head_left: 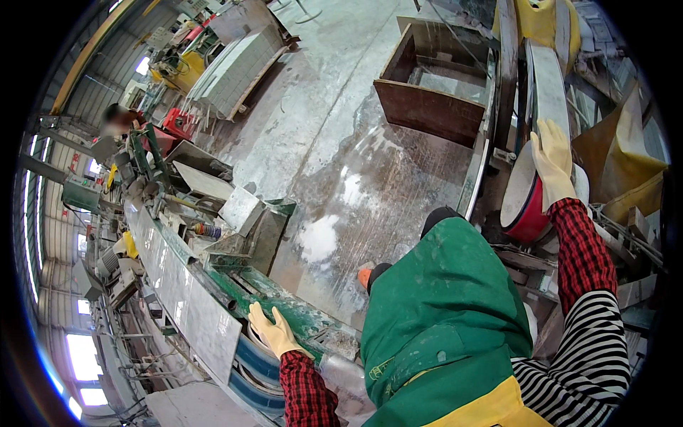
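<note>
My left hand [274, 331], in a cream rubber glove, is open with its fingers spread and holds nothing. It is beside the near end of a long, shiny grey stone slab [160, 263] on the green-framed machine, above blue curved bands [256, 363]. My right hand [553, 158], gloved alike, reaches out at the right with its fingers stretched. Its fingertips are at the near end of a long pale strip [548, 89]; whether they touch it I cannot tell. Just left of that hand is a round, red-sided drum-like thing [528, 213] with a pale face.
A bottomless-looking brown box frame [430, 107] stands on the wet concrete floor, near white powdery patches [318, 238]. Stacked slabs [238, 71] lie at the far left. My green apron [441, 299] fills the lower middle. Another person [121, 119] is far left. Yellow sheeting [626, 149] hangs at right.
</note>
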Demonstrator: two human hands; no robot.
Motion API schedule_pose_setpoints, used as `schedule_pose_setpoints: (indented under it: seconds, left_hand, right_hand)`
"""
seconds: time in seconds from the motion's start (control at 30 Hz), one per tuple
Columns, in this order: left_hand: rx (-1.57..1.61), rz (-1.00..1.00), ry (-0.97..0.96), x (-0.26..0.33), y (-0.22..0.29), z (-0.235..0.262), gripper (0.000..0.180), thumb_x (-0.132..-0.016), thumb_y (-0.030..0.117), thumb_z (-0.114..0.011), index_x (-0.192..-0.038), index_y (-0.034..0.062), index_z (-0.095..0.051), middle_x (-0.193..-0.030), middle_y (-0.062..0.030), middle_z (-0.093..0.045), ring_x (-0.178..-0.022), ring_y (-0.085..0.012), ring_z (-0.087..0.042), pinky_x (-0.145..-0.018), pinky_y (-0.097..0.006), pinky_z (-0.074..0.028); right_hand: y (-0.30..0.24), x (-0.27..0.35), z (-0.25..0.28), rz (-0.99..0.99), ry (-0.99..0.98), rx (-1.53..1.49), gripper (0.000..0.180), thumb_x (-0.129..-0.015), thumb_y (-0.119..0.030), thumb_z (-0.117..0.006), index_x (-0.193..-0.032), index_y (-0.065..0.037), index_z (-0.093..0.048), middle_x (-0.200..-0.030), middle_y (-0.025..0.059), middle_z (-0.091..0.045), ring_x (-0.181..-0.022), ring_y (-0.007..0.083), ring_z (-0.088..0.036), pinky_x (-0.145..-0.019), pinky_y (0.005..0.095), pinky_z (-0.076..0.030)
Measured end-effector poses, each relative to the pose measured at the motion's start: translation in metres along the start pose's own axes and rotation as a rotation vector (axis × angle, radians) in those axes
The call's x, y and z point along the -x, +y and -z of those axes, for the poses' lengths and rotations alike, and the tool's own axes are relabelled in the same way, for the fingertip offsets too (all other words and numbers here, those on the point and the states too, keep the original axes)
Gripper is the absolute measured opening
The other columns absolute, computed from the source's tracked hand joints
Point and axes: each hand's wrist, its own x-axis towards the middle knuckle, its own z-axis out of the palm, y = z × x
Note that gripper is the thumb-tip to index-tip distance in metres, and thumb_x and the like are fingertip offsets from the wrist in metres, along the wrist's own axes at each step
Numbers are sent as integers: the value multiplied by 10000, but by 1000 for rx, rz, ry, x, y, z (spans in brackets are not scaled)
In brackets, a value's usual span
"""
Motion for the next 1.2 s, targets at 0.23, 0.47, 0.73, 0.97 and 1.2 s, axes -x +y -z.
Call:
schedule_pose_setpoints:
  seconds: [0.23, 0.47, 0.73, 0.97, 1.2]
  left_hand:
    - [5, 65, -25, 3, 15, 5, 579, -1068, 48, -692, -1617, 81, -512, -1778, -145, -410, -1678, -306, -291, -1350, -427, -248]
    - [39, 60, -49, 5, 23, 9, 593, -1095, 64, -663, -1653, 127, -473, -1824, -120, -319, -1680, -287, -285, -1337, -411, -273]
    - [57, -3, 60, 4, 2, 0, 498, -1052, 72, -705, -1538, 52, -597, -1695, -142, -529, -1626, -322, -384, -1331, -450, -299]
    - [-44, -133, 168, 2, -7, -3, 474, -1001, -16, -706, -1467, 49, -652, -1592, -173, -625, -1565, -340, -477, -1310, -454, -331]
    - [565, -81, 130, 18, 86, 17, 370, -1068, 18, -654, -1436, -25, -675, -1509, -184, -674, -1449, -294, -590, -1255, -417, -420]
  right_hand:
    - [-11, 2, 14, 46, 31, 20, 396, -1019, -271, -723, -1344, -44, -721, -1316, 182, -718, -1259, 398, -662, -1098, 482, -522]
    - [-36, -6, 41, -270, -213, 87, 638, -992, -488, -745, -1478, -89, -639, -1440, 152, -632, -1409, 373, -560, -1158, 522, -466]
    - [-31, -23, 56, -670, -522, -62, 923, -884, -522, -831, -1614, -84, -472, -1581, 336, -491, -1464, 546, -500, -1211, 563, -446]
    - [-18, -28, 80, -592, -449, -217, 926, -772, -320, -840, -1588, -18, -523, -1417, 306, -651, -1383, 405, -639, -1115, 507, -538]
    - [-50, -35, 152, -695, -529, -1005, 822, -816, -74, -840, -1582, -3, -550, -1402, 125, -690, -1194, 210, -683, -926, 314, -542]
